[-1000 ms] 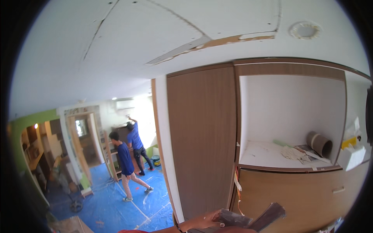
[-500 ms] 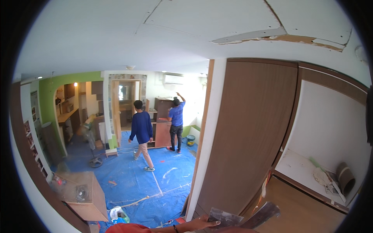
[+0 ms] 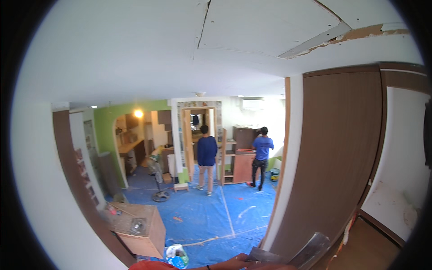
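Note:
My left hand is at the lower edge, below a red sleeve and a dark wristband. Its fingers are closed on the edge of a flat grey blade-like sheet. Just right of it a second, wider sheet slants up, shiny and curved at its end. Whether the two belong to one tool I cannot make out, and their lower parts are cut off by the frame. My right hand does not show.
A brown wardrobe panel rises close on the right. Blue sheeting covers the floor. A wooden box, a pedestal fan and a bucket stand there. Two people, one in dark blue, one in brighter blue, are farther off.
My view has turned left and up, so the room sits farther right. The person in dark blue has walked toward the doorway; the other has lowered a raised arm. My left hand keeps its grip.

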The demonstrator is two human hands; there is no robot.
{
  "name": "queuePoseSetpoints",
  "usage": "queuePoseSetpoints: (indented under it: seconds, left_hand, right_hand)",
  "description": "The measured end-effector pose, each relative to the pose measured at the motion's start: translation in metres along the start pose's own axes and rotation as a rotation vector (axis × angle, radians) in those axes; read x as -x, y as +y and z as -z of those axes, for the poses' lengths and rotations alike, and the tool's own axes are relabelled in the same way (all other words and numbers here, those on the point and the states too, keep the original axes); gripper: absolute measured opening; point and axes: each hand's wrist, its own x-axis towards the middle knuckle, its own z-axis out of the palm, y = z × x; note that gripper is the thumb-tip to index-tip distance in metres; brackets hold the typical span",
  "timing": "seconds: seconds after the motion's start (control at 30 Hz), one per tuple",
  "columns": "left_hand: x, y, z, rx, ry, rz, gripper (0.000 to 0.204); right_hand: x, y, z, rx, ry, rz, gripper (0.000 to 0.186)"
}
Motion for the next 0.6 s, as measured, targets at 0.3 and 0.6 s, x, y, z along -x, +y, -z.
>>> queuePoseSetpoints:
  seconds: [0.3, 0.6]
  left_hand:
    - [0.004, 0.002, -0.007, -0.035, 0.424, 0.021, 0.047]
    - [0.037, 0.124, 0.034, -0.235, 0.288, -0.104, 0.047]
  right_hand:
    - [-0.035, 0.018, -0.043, -0.199, -0.203, -0.015, 0.056]
    - [-0.098, -0.094, -0.101, -0.643, -0.310, 0.283, 0.065]
